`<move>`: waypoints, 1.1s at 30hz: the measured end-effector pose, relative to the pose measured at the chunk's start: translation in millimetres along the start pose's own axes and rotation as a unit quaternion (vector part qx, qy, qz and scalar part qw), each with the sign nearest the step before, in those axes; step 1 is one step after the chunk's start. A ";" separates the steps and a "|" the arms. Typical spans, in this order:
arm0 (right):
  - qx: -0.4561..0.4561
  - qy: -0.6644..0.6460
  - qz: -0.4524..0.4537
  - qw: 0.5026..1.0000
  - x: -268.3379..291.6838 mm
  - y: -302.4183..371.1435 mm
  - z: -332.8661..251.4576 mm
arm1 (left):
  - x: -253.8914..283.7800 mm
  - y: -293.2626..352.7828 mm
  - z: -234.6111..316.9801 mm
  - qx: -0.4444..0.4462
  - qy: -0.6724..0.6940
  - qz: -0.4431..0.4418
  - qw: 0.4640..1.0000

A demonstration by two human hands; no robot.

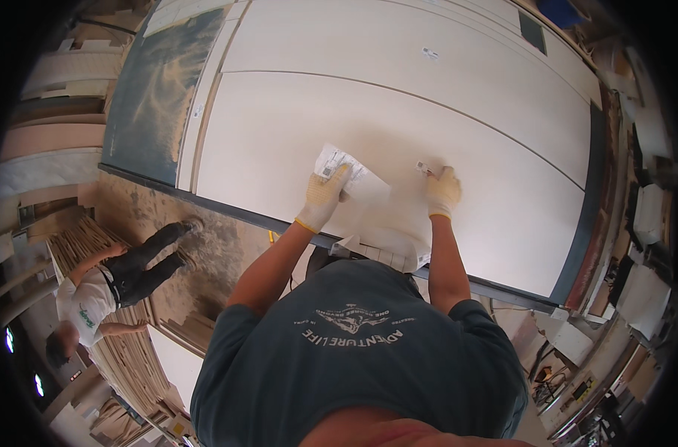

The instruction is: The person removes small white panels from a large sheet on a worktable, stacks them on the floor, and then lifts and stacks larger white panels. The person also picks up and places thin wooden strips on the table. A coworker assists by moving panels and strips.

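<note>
My left hand (pixel 328 195), in a white knit glove with a yellow cuff, is closed on a printed label sheet (pixel 369 185), thumb on top. The sheet's pale lower part hangs over the board. To its right, my gloved right hand (pixel 445 191) pinches a small white label (pixel 422 167) by its edge. Both hands are above a large white board (pixel 272 112) lying flat on the worktable. Between my forearms, at the table's near edge, a folded strip of white label paper (pixel 387 255) rests close to my shirt.
Beyond lies a second white board (pixel 339 37) bearing a small label (pixel 430 54). Narrow white strips (pixel 205 112) lie on the left, beside the table's dusty green surface (pixel 149 97). A co-worker (pixel 93 294) stands by stacked brown panels (pixel 134 365) at left. Boards line the right side.
</note>
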State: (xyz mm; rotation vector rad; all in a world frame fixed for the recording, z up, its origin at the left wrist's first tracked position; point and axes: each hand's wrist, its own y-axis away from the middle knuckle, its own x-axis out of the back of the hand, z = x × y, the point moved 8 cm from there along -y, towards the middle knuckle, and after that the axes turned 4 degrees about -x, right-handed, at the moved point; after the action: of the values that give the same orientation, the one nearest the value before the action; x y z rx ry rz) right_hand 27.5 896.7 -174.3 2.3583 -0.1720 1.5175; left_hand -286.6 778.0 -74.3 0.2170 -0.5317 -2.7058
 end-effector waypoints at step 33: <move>0.318 -0.285 0.053 0.903 141.8 -56.0 -114.2 | -101.2 -118.5 -33.6 -0.019 -0.125 0.039 0.991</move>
State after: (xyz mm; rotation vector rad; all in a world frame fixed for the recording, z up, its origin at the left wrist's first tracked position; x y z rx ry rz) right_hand 4.9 998.6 -15.0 3.3254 0.0818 0.9582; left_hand -225.4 907.8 -143.7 -0.1537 -0.5463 -2.6789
